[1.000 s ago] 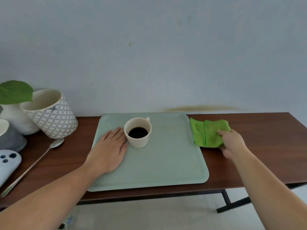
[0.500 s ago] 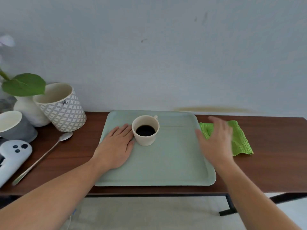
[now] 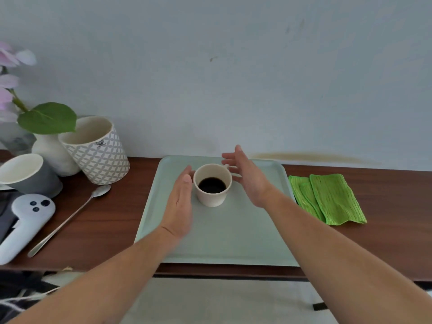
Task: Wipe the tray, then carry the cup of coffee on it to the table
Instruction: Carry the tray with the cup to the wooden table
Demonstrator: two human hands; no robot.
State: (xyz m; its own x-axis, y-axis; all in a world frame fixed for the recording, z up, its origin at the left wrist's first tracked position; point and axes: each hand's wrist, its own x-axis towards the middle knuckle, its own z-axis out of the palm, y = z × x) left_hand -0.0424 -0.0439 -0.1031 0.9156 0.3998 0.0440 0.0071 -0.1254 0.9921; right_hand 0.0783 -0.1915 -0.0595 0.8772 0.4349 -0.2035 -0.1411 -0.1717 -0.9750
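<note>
Both open hands, left [image 3: 181, 202] and right [image 3: 249, 176], flank the cup [image 3: 212, 184] (grip empty).

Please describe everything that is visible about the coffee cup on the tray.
The cup is small, cream-coloured and matte, perhaps ceramic, tapering slightly toward its base. A small handle shows at its far right rim, partly hidden. It stands upright on the far middle of the pale green tray and holds dark coffee well below the rim. The left hand is edge-on at its left side, touching or nearly so; the right hand is open beside its right side, near the handle. Neither hand has closed on it.
</note>
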